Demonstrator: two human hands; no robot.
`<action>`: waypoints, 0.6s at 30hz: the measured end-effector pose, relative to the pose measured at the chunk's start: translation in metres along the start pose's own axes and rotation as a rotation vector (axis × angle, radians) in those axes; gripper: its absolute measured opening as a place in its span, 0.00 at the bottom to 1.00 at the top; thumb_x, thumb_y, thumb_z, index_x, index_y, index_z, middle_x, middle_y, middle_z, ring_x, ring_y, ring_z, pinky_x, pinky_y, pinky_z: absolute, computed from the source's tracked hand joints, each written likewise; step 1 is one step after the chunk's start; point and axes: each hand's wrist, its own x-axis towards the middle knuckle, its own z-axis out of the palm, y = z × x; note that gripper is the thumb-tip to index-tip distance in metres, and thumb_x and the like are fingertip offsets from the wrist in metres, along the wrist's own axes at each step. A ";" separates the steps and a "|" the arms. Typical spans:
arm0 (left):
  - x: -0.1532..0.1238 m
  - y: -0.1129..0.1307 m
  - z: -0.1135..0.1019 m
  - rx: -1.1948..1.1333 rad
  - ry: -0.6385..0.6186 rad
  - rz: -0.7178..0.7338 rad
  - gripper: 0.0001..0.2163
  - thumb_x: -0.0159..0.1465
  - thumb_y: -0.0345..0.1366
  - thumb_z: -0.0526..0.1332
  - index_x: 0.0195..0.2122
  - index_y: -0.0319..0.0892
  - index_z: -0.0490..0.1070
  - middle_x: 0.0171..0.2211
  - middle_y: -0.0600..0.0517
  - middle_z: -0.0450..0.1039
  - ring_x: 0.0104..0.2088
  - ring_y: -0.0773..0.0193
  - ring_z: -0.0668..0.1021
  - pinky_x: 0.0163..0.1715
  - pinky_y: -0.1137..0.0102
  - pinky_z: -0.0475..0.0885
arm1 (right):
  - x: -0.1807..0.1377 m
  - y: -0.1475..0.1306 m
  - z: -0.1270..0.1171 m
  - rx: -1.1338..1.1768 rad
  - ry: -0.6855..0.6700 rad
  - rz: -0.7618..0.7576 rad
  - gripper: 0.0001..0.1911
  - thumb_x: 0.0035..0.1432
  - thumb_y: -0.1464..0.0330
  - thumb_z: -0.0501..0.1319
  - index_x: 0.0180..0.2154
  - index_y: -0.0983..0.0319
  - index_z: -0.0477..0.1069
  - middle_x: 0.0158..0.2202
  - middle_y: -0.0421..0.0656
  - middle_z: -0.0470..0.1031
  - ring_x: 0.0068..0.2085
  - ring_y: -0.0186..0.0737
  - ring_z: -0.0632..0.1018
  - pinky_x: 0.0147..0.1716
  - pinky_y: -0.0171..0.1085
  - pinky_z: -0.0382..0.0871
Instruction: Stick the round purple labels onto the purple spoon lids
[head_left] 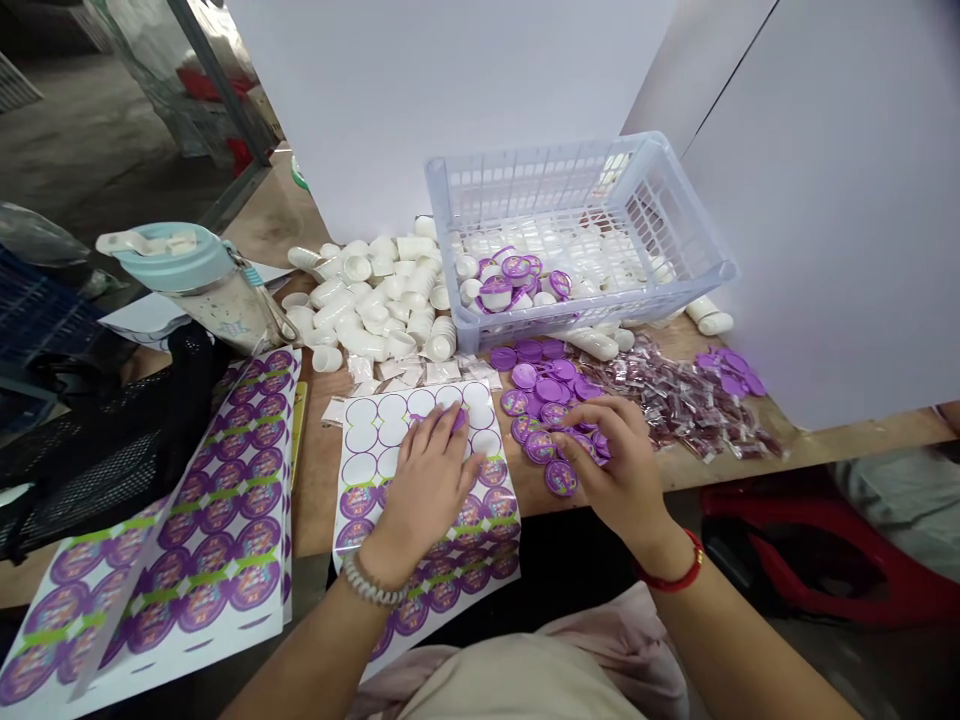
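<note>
My left hand (431, 475) lies flat with its fingers stretched over a sheet of round stickers (360, 470). Beneath its fingertips a bit of a purple lid (459, 420) shows. The sheet's upper rows are bare white circles; lower down, printed purple stickers remain on it. My right hand (611, 460) hovers at the pile of purple lids (551, 390), thumb and forefinger curved but apart. Close by its thumb are several lids bearing printed stickers (540, 447). I make out nothing held between its fingers, though the inner fingers are hidden.
A pale plastic basket (577, 318) holds white cups with purple lids. To its left is a heap of white cups (375, 295), with small white packets (442, 371) before it. Brown packets (690, 400) lie right. More sticker sheets (217, 520), a tumbler (217, 290) and a black mesh bag (97, 450) sit left.
</note>
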 end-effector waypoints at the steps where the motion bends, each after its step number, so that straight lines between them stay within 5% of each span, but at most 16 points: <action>1: 0.001 0.003 -0.003 -0.070 0.049 -0.014 0.21 0.77 0.36 0.51 0.67 0.37 0.69 0.68 0.36 0.69 0.69 0.43 0.68 0.69 0.43 0.64 | 0.001 -0.001 0.000 0.054 -0.022 0.003 0.02 0.68 0.65 0.65 0.41 0.55 0.74 0.42 0.44 0.76 0.47 0.50 0.76 0.50 0.50 0.66; 5: 0.004 0.022 -0.022 -0.511 0.168 -0.174 0.20 0.75 0.32 0.51 0.63 0.46 0.75 0.58 0.43 0.78 0.56 0.53 0.79 0.62 0.52 0.74 | 0.004 -0.009 0.003 0.282 -0.077 0.003 0.04 0.66 0.70 0.66 0.38 0.56 0.72 0.36 0.40 0.77 0.40 0.44 0.77 0.44 0.45 0.69; 8: 0.002 0.042 -0.036 -1.012 0.031 -0.381 0.19 0.72 0.35 0.60 0.63 0.50 0.75 0.48 0.49 0.81 0.43 0.59 0.82 0.47 0.62 0.81 | 0.009 -0.017 0.005 0.513 -0.126 0.050 0.04 0.66 0.70 0.68 0.38 0.57 0.74 0.34 0.40 0.77 0.37 0.40 0.77 0.39 0.41 0.71; 11: 0.001 0.057 -0.046 -1.401 -0.078 -0.505 0.20 0.69 0.39 0.65 0.62 0.49 0.74 0.48 0.49 0.81 0.43 0.60 0.83 0.43 0.67 0.81 | 0.016 -0.027 0.005 0.686 -0.223 0.142 0.05 0.64 0.67 0.70 0.37 0.58 0.75 0.34 0.40 0.77 0.35 0.38 0.77 0.37 0.38 0.72; 18: -0.004 0.067 -0.062 -1.457 -0.174 -0.441 0.27 0.62 0.30 0.71 0.63 0.46 0.75 0.57 0.47 0.80 0.57 0.56 0.80 0.53 0.68 0.77 | 0.029 -0.042 -0.005 0.890 -0.460 0.385 0.15 0.58 0.59 0.75 0.34 0.62 0.75 0.31 0.40 0.75 0.30 0.33 0.74 0.30 0.33 0.69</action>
